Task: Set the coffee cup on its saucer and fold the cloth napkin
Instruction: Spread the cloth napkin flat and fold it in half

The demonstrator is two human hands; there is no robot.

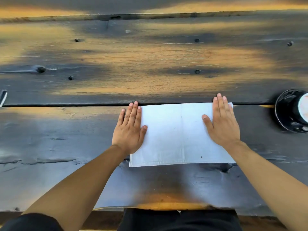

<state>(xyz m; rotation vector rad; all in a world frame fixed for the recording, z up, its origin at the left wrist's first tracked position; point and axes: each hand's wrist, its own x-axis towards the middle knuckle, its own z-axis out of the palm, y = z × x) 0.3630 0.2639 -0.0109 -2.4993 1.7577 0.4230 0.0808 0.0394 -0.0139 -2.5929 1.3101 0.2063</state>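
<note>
I see no writing or brand anywhere here. My left hand [129, 129] and right hand [222, 121] lie flat, fingers straight and together, pressing the side edges of the white cloth napkin [176, 135], which lies as a folded rectangle on the dark wooden table [150, 64] just before me. Far right, the coffee cup [300, 108] stands on its black saucer [281, 114]; its contents I cannot tell.

Dark plank table [150, 64] with white napkin [176, 135], black saucer [283, 117] at right edge.
</note>
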